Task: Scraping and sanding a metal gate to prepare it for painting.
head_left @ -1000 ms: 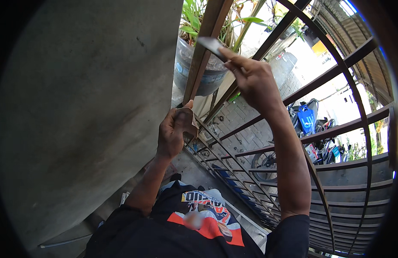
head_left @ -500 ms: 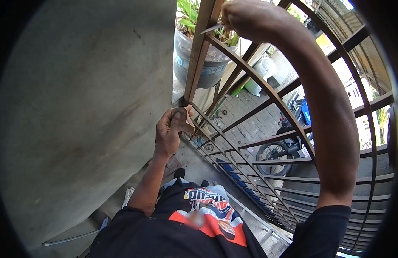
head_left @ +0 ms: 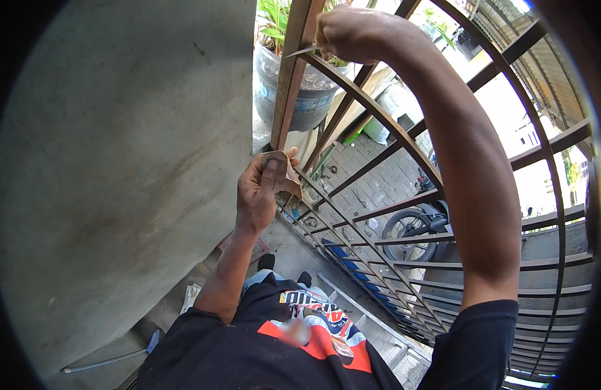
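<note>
My left hand point(head_left: 255, 198) grips a creased tan sheet of sandpaper point(head_left: 291, 185), thumb on top, close to the foot of a brown metal post point(head_left: 288, 97). Higher up, my right arm reaches over the curved bars of the metal grille point(head_left: 362, 104). The fingers of my right hand point(head_left: 352, 36) are closed around a thin, pale, pointed piece point(head_left: 301, 51). Its tip lies across the post where a curved bar joins it. What kind of thing this piece is cannot be made out, since most of it is hidden in the fingers.
A bare grey wall point(head_left: 131, 162) rises at the left. Behind the post stands a plant pot point(head_left: 300, 107) with green leaves. Past the grille are paving and a parked motorcycle point(head_left: 414, 231). Below, a metal ladder point(head_left: 394, 341) lies near my body, beside a blue strip point(head_left: 359, 266).
The view has shifted slightly, so post and grille appear further left. My right hand keeps the pointed piece at the post. The sandpaper in my left hand shows more of its lower edge.
</note>
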### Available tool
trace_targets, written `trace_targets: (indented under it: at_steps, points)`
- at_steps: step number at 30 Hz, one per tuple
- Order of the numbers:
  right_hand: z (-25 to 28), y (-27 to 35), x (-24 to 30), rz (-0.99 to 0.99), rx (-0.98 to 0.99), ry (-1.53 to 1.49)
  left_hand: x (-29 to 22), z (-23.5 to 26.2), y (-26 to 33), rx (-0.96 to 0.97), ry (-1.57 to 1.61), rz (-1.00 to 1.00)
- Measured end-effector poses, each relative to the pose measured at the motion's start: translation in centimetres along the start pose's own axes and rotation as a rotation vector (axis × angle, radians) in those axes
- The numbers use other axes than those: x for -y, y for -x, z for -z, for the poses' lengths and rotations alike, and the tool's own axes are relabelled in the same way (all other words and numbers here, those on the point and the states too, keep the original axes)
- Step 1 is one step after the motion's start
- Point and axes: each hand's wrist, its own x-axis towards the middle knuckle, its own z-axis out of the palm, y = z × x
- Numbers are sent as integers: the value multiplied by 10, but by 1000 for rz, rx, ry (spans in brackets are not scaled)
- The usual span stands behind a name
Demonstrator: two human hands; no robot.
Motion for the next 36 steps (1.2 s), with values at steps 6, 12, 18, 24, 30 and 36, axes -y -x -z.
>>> trace_targets:
  at_steps: [6, 12, 18, 24, 30, 36]
  points:
    - [6, -18, -9, 91, 99, 27, 7, -6, 17, 70, -77, 43]
    - [4, -30, -12, 145, 109, 108, 15, 1, 20, 33, -33, 58]
    - [0, -17, -10, 265, 166, 91, 5, 8, 16, 14, -103, 56]
    - [-41, 14, -24, 234, -85, 15, -8, 28, 26, -53, -70, 61]
    - [-60, -5, -1, 5, -86, -32, 1, 39, 16, -68, -119, 72]
    - [-45, -21, -21, 206, -65, 2, -4, 34, 21, -31, -79, 61]
